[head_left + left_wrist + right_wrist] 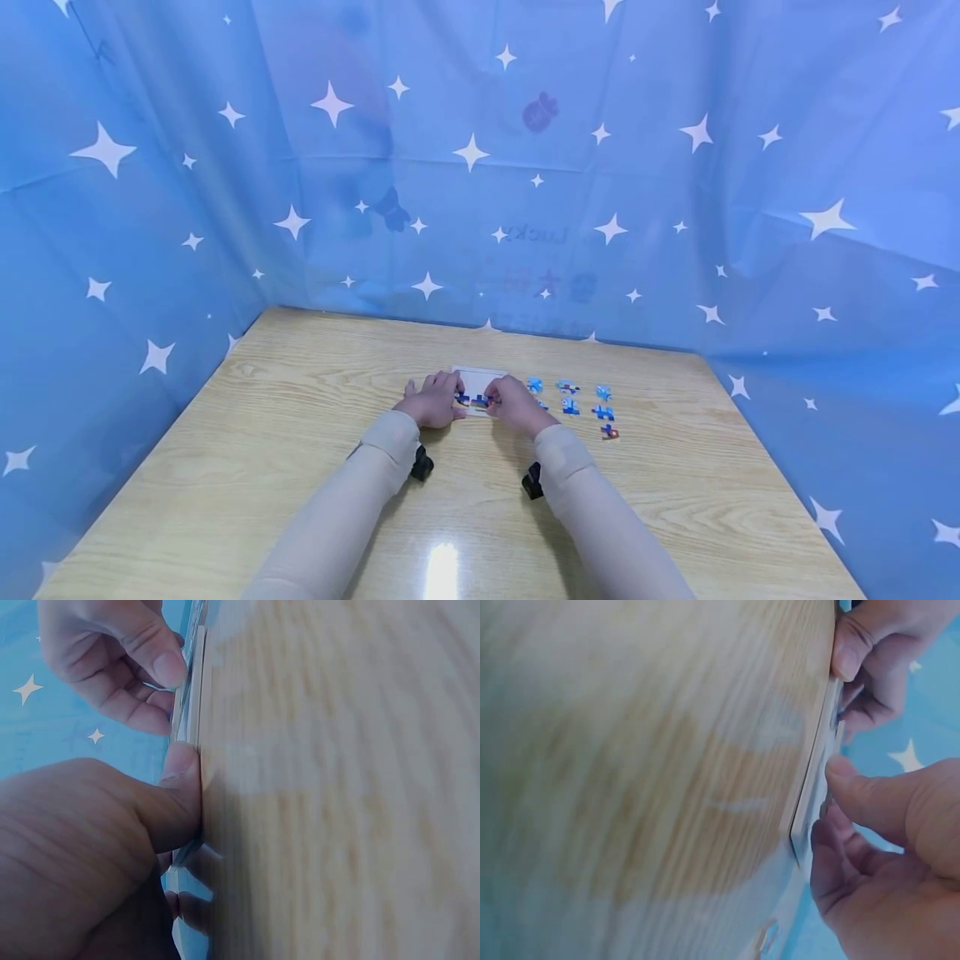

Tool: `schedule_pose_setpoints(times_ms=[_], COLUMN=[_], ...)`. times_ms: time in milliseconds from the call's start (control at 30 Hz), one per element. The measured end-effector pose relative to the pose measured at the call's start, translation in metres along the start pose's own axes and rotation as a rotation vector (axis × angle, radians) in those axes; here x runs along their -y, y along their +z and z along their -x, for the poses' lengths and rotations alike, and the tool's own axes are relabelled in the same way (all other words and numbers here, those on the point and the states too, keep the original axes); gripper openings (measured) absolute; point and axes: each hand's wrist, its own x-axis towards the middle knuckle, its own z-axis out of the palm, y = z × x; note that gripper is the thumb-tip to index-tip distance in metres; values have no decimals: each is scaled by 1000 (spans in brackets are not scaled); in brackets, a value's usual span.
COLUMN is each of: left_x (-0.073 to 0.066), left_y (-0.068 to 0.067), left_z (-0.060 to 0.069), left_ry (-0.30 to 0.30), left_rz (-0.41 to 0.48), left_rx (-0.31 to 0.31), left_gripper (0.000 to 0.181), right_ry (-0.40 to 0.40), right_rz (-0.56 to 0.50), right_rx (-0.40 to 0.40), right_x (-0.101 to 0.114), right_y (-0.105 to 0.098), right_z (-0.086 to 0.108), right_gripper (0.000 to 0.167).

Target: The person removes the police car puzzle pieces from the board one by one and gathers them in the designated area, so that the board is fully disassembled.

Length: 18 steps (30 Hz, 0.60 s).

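Observation:
A shallow white puzzle tray (480, 371) lies flat on the wooden table. My left hand (435, 402) grips its left end, the thumb against the near edge of the tray (198, 697). Beside those fingers, a dark blue puzzle piece (462, 400) lies in the tray's near left part. My right hand (517, 404) pinches another blue puzzle piece (481, 402) between thumb and fingers, low over the tray's near side. The right wrist view shows the right thumb (870, 802) and fingertips meeting at a thin edge; the piece's face is hidden there.
Several loose puzzle pieces lie right of the tray, among them a blue one (571, 407), another blue one (603, 412) and a red-and-blue one (610, 432). A blue curtain (480, 200) with white stars hangs behind and beside the table (315, 467).

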Motion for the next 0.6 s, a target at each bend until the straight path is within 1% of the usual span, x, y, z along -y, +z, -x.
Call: schedule_pose_setpoints(times_ms=[100, 233, 367, 467, 600], left_x=[1, 7, 11, 10, 5], left_y=[1, 7, 11, 11, 6], left_z=[-3, -11, -16, -15, -7], left_ry=[-6, -5, 2, 5, 7], left_rz=[-4, -12, -5, -2, 5], left_rx=[2, -1, -15, -18, -12], left_gripper=[35, 36, 35, 34, 32], right_ry=[-3, -10, -37, -52, -55], right_rz=[-14, -24, -4, 19, 32], right_rx=[4, 3, -9, -16, -18], right_x=[-2, -4, -7, -10, -14], right_y=[-3, -6, -8, -9, -12], right_z=[3, 5, 7, 9, 12], right_gripper=[23, 24, 23, 23, 23])
